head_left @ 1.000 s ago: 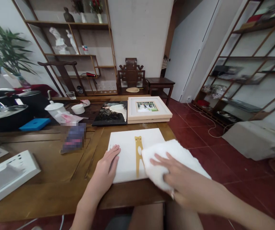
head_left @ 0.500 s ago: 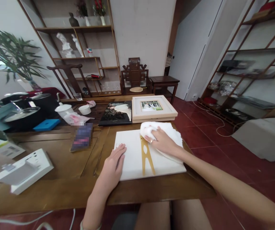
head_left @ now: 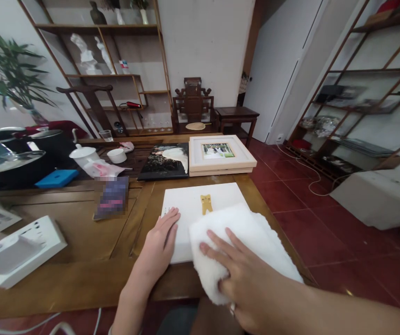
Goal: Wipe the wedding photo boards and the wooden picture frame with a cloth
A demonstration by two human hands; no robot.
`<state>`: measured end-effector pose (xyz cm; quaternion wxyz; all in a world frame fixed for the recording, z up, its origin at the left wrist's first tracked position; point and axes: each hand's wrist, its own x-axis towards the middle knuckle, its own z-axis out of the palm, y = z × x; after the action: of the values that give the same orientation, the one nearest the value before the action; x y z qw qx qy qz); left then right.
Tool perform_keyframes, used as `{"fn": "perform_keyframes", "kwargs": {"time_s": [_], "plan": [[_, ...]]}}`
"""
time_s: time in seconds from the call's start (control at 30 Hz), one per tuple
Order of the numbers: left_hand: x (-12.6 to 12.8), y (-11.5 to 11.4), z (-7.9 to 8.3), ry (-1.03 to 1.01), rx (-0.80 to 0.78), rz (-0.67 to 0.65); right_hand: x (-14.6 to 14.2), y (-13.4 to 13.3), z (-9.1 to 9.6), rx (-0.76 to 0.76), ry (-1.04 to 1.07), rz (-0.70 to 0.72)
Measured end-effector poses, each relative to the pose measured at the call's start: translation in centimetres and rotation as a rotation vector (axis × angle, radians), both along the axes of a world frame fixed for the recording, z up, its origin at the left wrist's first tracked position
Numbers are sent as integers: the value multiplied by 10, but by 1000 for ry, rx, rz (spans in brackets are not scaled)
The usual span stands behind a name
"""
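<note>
On the wooden table lies a flat white panel [head_left: 182,232] with a gold figure [head_left: 206,204], whose lower part is covered. My left hand [head_left: 161,239] rests with fingers stretched along the panel's left edge, holding nothing. Under my right hand [head_left: 233,265] is a fluffy white towel [head_left: 249,228], bunched at its near end. The right fingers are spread over the cloth and the thumb side grips its fold. The towel hides the panel's near right corner and hangs past its front edge.
Behind the panel lie a dark picture [head_left: 165,160] and a light wooden frame [head_left: 252,164]. To the left are a white power strip [head_left: 29,256], a blue box [head_left: 56,178], a white teapot [head_left: 83,156] and a black pan [head_left: 15,170]. The table's right edge borders red floor [head_left: 325,237].
My right hand has drawn the towel from the top of the gold figure toward me, down over the panel's near edge. The figure's top is now uncovered. My left hand keeps its place.
</note>
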<state>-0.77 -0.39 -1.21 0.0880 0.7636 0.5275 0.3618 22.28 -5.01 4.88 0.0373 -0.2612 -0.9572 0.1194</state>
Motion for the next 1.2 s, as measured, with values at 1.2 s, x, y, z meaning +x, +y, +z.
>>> {"fn": "perform_keyframes", "kwargs": {"time_s": [1.2], "plan": [[2, -2, 4, -5, -60, 22, -34, 97, 3, 166, 34, -219]]}}
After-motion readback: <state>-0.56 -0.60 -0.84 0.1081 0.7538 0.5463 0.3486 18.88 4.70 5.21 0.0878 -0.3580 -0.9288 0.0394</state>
